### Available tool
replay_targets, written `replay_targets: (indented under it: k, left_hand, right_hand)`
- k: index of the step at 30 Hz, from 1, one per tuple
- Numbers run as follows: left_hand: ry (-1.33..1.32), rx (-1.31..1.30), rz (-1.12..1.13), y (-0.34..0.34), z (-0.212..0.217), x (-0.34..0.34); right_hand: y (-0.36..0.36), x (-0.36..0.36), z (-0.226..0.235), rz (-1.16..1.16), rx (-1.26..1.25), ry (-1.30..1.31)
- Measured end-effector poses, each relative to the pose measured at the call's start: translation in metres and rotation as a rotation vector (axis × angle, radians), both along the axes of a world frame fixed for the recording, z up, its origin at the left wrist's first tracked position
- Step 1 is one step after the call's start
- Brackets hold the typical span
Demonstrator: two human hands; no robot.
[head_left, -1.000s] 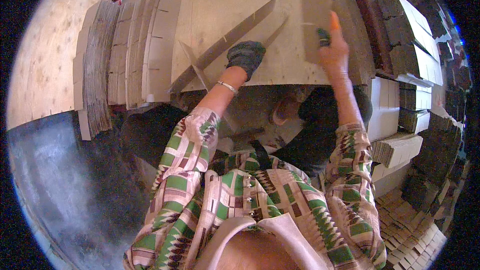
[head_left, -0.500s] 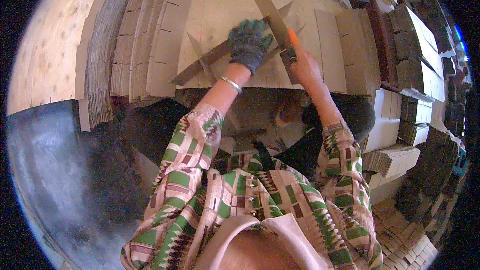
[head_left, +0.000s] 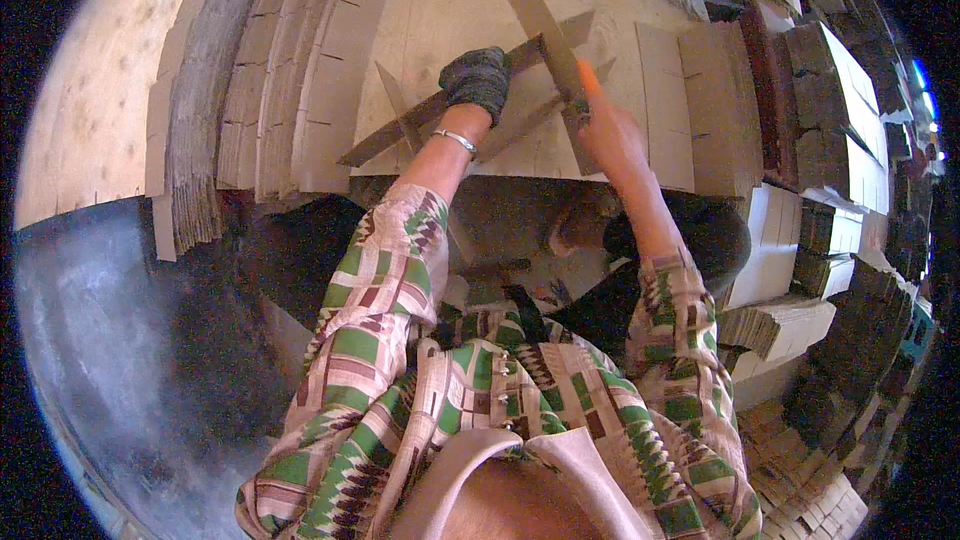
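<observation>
I judge the left stack (head_left: 285, 85) and right stack (head_left: 725, 105) of cardboard to be set on either side of the counter (head_left: 435, 15) for easy reach. Between them the long cardboard strip (head_left: 400, 130) lies slantwise, a short strip (head_left: 400, 110) crossing it; the gloved left hand (head_left: 475, 80), curled closed around it, seems to steady it. The right hand (head_left: 608, 128), an orange cover (head_left: 589, 78) on one finger, grips the angled strip (head_left: 545, 28) over its far part; I can't make out the thumb.
</observation>
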State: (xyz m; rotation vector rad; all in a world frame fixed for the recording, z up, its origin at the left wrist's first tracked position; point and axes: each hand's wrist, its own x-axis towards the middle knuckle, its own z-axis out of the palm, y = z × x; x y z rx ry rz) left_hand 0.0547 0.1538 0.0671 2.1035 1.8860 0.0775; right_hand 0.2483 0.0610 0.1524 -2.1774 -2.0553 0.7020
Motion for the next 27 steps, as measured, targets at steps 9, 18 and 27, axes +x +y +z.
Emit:
replay_targets:
  k: [9, 18, 27]
  left_hand:
    - [0.043, 0.084, -0.02, 0.006, -0.016, -0.01]
    - [-0.002, -0.001, 0.099, 0.005, -0.007, -0.007]
    - [-0.063, 0.121, 0.013, -0.007, -0.003, -0.009]
  right_hand:
    - [0.014, 0.004, -0.007, 0.074, 0.065, -0.049]
    - [0.006, -0.001, -0.002, 0.119, 0.104, -0.064]
    - [0.025, -0.005, -0.009, 0.14, 0.099, -0.005]
